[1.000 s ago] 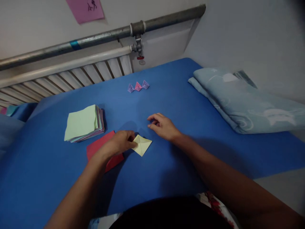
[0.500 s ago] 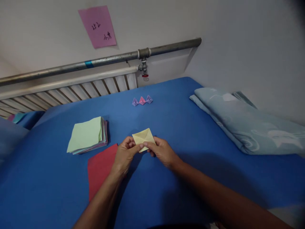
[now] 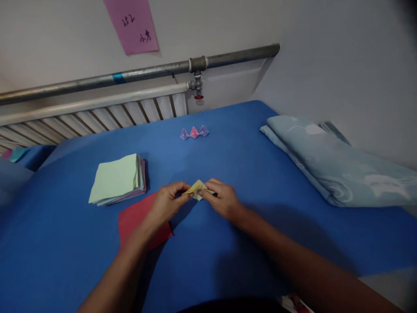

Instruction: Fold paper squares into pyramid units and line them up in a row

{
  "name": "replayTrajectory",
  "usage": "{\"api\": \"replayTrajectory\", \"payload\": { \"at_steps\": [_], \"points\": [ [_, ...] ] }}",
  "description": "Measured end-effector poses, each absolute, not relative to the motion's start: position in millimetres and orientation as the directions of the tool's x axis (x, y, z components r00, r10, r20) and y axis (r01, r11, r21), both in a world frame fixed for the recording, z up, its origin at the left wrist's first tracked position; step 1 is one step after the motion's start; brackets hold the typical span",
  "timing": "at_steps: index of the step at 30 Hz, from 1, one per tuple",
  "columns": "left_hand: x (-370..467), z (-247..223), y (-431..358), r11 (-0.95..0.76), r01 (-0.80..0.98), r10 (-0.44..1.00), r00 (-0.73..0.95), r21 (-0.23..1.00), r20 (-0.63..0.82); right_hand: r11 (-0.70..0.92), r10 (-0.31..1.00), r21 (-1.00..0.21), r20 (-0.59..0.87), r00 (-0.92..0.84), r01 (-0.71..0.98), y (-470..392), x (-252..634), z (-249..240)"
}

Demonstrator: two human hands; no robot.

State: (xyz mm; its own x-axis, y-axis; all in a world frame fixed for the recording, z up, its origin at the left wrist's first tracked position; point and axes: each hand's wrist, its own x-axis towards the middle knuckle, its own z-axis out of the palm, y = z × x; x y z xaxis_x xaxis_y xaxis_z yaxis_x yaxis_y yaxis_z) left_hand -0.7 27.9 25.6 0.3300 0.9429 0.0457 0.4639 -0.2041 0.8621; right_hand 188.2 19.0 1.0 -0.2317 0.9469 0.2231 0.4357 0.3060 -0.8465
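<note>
A small folded yellow paper (image 3: 198, 188) is held up between both hands over the blue surface (image 3: 195, 269). My left hand (image 3: 170, 201) pinches its left corner between thumb and fingers. On the other side, my right hand (image 3: 224, 199) grips the right part, thumb in front. The paper's middle rises to a point, and its side corners are partly covered by fingers. Below my left hand and forearm lies a red sheet (image 3: 137, 217), partly hidden by them.
A stack of coloured paper (image 3: 114, 177) with light green on top sits at left. Three small folded pieces, purple, pink and purple (image 3: 194, 132), stand in a row farther back. A folded light-blue blanket (image 3: 325, 161) lies at right. Behind are a radiator (image 3: 130, 114) and a pipe (image 3: 150, 71).
The yellow paper has gone from a flat square facing the camera to a bent, peaked shape. My left hand has shifted left along it. The whole view has tilted slightly down.
</note>
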Motion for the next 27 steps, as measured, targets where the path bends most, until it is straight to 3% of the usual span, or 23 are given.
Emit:
{"api": "replayTrajectory", "payload": {
  "at_steps": [3, 5, 8, 10, 13, 17, 27],
  "points": [
    [3, 16, 24, -0.491, 0.611, 0.870, 0.376, 0.621, 0.318, 0.521, 0.854, -0.669, 0.399, -0.335, 0.530, 23, 193, -3],
    [4, 10, 21, -0.597, 0.680, 0.792, 0.414, 0.425, 0.448, 0.587, 0.807, -0.527, 0.446, -0.388, 0.615, 26, 195, -6],
    [5, 2, 16, -0.635, 0.746, 0.709, 0.459, 0.202, 0.535, 0.622, 0.771, -0.352, 0.429, -0.470, 0.699, 26, 198, -7],
    [6, -1, 12, -0.635, 0.762, 0.700, 0.496, 0.129, 0.515, 0.643, 0.755, -0.273, 0.385, -0.531, 0.716, 22, 199, -6],
    [7, -2, 4, -0.640, 0.759, 0.726, 0.547, 0.118, 0.417, 0.662, 0.744, -0.210, 0.298, -0.598, 0.719, 12, 200, -3],
    [4, -2, -7, -0.632, 0.749, 0.763, 0.556, 0.198, 0.330, 0.659, 0.751, -0.235, 0.264, -0.606, 0.715, -3, 204, 0],
    [-1, -5, -19, -0.619, 0.761, 0.763, 0.524, 0.195, 0.378, 0.603, 0.798, -0.291, 0.194, -0.571, 0.743, -10, 205, -1]
  ]
}}
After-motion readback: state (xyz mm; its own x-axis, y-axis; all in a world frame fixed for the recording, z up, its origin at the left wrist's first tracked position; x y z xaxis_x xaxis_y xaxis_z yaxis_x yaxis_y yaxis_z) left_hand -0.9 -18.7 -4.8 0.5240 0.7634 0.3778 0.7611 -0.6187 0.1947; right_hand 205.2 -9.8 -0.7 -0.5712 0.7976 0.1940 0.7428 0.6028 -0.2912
